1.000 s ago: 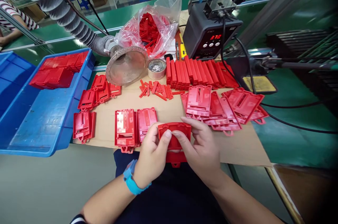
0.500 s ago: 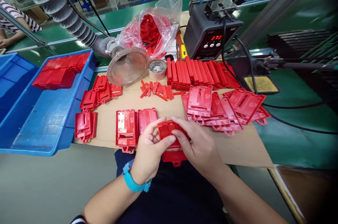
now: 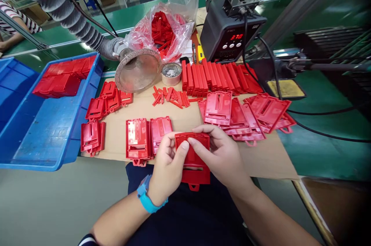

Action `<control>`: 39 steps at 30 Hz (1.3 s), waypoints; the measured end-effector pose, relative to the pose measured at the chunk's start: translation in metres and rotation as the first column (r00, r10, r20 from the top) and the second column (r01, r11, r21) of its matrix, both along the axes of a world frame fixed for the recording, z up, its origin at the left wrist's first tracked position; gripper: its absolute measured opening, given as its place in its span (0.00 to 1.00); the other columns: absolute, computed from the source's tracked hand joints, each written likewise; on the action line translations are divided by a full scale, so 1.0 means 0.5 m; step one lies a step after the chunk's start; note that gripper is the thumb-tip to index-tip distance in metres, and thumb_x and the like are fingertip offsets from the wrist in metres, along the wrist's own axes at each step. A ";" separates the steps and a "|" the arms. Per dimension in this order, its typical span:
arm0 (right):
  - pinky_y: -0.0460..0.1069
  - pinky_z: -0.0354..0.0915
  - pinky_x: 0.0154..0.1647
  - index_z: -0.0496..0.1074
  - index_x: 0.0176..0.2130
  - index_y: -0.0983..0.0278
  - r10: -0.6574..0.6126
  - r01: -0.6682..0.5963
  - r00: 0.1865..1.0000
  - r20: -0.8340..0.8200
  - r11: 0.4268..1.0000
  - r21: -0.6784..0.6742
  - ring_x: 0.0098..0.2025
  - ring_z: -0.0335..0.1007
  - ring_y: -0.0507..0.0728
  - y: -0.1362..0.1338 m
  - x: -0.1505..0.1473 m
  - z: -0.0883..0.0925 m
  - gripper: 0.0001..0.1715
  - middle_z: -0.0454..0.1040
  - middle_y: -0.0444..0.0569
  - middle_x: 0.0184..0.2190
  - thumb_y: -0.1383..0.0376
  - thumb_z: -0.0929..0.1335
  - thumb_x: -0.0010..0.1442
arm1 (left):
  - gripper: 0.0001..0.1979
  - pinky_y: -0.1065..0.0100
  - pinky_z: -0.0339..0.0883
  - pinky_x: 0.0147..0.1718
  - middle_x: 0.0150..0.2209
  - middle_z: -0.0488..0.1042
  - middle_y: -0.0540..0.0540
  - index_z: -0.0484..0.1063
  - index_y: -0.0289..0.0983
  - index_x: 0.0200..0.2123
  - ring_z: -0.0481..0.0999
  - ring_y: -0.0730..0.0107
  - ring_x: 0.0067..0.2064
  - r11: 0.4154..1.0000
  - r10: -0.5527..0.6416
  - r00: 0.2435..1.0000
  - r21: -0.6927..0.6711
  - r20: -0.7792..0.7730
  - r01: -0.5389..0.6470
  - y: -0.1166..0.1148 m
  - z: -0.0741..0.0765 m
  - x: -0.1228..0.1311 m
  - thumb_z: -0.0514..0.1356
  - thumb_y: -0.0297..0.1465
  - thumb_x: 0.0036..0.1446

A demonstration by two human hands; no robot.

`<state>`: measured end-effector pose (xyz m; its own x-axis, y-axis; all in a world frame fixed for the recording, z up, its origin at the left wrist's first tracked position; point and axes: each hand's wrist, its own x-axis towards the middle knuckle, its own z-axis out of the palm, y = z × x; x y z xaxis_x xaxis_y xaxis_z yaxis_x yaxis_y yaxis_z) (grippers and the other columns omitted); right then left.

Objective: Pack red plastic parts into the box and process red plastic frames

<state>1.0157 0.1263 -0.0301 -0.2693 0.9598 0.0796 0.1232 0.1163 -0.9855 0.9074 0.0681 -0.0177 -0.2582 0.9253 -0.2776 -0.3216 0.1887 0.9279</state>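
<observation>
My left hand and my right hand together hold a flat red plastic housing upright over the cardboard sheet, thumbs pressed on its face. A blue band sits on my left wrist. Just left of my left hand lie stacks of similar red housings. Further stacked housings spread beyond my right hand. Small red plastic strips lie in a loose pile at the back, and a row of upright red pieces stands behind them.
A blue plastic tray with red parts sits to the left. Ahead are a clear bag of red pieces, a ducted extraction hood, a solder tin and a soldering station reading about 370. A co-worker's striped sleeve shows far left.
The red housing has turned slightly and now sits straighter between my hands, with my fingers shifted on its upper edge. The view has moved a little.
</observation>
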 end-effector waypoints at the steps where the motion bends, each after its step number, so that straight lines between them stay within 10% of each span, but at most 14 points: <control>1: 0.47 0.69 0.28 0.68 0.34 0.62 0.007 -0.010 0.999 -0.041 0.998 -0.062 0.29 0.70 0.54 0.001 -0.001 0.000 0.09 0.72 0.46 0.29 0.63 0.69 0.52 | 0.08 0.72 0.66 0.37 0.37 0.73 0.49 0.66 0.40 0.40 0.73 0.73 0.36 1.000 -0.014 0.999 0.000 -0.041 0.014 0.000 0.001 0.000 0.55 0.35 0.58; 6: 0.44 0.66 0.23 0.67 0.30 0.62 0.013 -0.050 0.984 -0.175 0.977 -0.208 0.25 0.68 0.51 -0.002 -0.005 0.002 0.05 0.71 0.43 0.25 0.65 0.68 0.50 | 0.06 0.72 0.65 0.37 0.34 0.70 0.49 0.66 0.39 0.37 0.70 0.72 0.36 0.999 -0.011 0.957 0.026 -0.289 0.019 0.002 0.002 0.000 0.54 0.34 0.59; 16: 0.47 0.67 0.39 0.70 0.40 0.60 0.106 -0.114 0.993 0.053 0.977 0.180 0.38 0.69 0.53 -0.012 0.011 0.010 0.10 0.71 0.46 0.35 0.68 0.62 0.59 | 0.05 0.72 0.64 0.39 0.37 0.70 0.49 0.64 0.39 0.38 0.71 0.72 0.39 0.998 -0.019 0.953 0.049 -0.303 0.035 0.005 0.010 -0.007 0.55 0.31 0.58; 28: 0.47 0.65 0.33 0.70 0.36 0.62 0.053 -0.059 0.998 0.042 0.984 0.166 0.32 0.67 0.52 -0.029 0.000 0.003 0.08 0.68 0.45 0.29 0.69 0.62 0.57 | 0.03 0.73 0.63 0.32 0.30 0.65 0.52 0.62 0.38 0.36 0.66 0.76 0.30 0.998 -0.027 0.878 0.032 -0.477 0.047 0.002 -0.010 -0.006 0.54 0.27 0.57; 39: 0.47 0.68 0.32 0.72 0.37 0.61 -0.001 -0.003 0.997 0.073 0.999 0.051 0.33 0.71 0.54 0.005 0.019 0.018 0.08 0.74 0.47 0.33 0.65 0.65 0.57 | 0.18 0.68 0.70 0.39 0.41 0.72 0.46 0.59 0.38 0.50 0.74 0.69 0.40 0.935 -0.345 0.935 -0.052 0.085 0.350 -0.012 0.017 -0.016 0.57 0.34 0.57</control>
<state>1.0252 0.1289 -0.0212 -0.2770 0.9547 0.1089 0.1942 0.1666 -0.9667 0.8994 0.0620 -0.0092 0.0996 0.9329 -0.3461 -0.2919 0.3599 0.8861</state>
